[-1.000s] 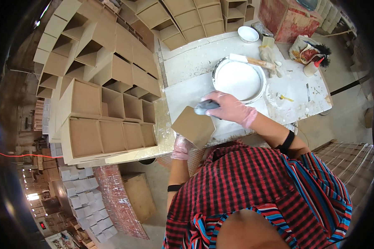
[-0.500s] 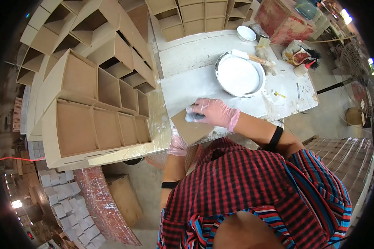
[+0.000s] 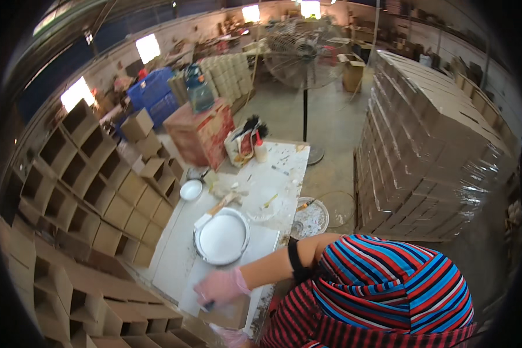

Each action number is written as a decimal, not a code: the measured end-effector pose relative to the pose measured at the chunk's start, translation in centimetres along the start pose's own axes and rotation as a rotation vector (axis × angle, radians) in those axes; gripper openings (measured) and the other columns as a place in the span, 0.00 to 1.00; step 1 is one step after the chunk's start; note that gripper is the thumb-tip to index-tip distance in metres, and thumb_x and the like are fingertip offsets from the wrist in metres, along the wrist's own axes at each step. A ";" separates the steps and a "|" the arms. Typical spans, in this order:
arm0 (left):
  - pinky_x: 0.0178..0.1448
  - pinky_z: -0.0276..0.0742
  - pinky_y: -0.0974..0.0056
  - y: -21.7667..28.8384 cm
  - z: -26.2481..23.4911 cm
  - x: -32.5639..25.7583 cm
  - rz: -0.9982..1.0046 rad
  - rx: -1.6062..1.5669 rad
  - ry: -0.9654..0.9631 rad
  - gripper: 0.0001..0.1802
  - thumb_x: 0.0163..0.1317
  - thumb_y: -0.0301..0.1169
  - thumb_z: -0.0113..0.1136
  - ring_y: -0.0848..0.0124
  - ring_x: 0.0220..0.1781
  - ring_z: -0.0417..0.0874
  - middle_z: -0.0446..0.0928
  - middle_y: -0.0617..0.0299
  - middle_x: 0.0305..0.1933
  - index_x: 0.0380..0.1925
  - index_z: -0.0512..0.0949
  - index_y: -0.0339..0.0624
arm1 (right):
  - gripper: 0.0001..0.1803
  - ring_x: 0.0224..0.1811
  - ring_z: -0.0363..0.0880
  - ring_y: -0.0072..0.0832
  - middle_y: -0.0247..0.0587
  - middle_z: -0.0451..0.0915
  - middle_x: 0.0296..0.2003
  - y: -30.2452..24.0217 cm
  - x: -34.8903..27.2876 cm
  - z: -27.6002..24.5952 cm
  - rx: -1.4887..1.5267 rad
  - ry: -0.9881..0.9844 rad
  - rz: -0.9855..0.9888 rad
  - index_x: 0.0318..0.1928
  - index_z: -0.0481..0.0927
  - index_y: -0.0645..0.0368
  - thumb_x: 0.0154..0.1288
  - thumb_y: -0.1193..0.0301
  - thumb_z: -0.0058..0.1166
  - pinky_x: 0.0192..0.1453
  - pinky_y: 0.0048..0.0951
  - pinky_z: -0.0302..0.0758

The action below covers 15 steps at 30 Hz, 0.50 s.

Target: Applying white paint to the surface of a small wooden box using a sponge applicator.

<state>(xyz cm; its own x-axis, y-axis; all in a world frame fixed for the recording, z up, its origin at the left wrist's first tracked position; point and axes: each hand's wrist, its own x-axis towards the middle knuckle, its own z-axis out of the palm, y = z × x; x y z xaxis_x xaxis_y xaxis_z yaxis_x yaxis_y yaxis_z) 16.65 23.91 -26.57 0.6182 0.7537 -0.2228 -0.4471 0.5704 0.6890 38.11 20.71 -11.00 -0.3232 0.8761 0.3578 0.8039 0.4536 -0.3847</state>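
Your right hand (image 3: 221, 286) curls around a tool, blurred | brown board (image 3: 229, 314) flat, long axis unclear | left hand's (image 3: 233, 336) grip: cannot tell.

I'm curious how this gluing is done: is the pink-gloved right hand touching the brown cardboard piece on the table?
Touching. The head view shows the right hand pressed down on the cardboard piece, its fingers overlapping the top edge with no gap.

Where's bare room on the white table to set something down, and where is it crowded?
Free: the white table strip between the round pan of white liquid and the open cardboard boxes; also the far corner by the small bottle, though paint-spattered. Crowded: the near end, where the right hand presses a tool on a brown board, and around the small white bowl.
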 end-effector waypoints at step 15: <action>0.73 0.57 0.51 4.6 5.7 3.6 -0.212 -0.676 -0.427 0.26 0.73 0.40 0.38 0.59 0.68 0.65 0.65 0.53 0.67 0.66 0.62 0.37 | 0.21 0.46 0.80 0.46 0.50 0.80 0.42 8.4 -10.2 -8.3 -0.095 0.155 0.760 0.46 0.78 0.58 0.55 0.60 0.60 0.50 0.41 0.76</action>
<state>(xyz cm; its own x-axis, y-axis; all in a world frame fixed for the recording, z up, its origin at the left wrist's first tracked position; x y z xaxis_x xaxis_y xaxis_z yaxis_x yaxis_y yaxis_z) 20.55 27.39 -20.28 0.8646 0.4971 0.0735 -0.5016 0.8625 0.0676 52.32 14.25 -10.80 0.4007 0.9050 0.1427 0.8185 -0.2837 -0.4996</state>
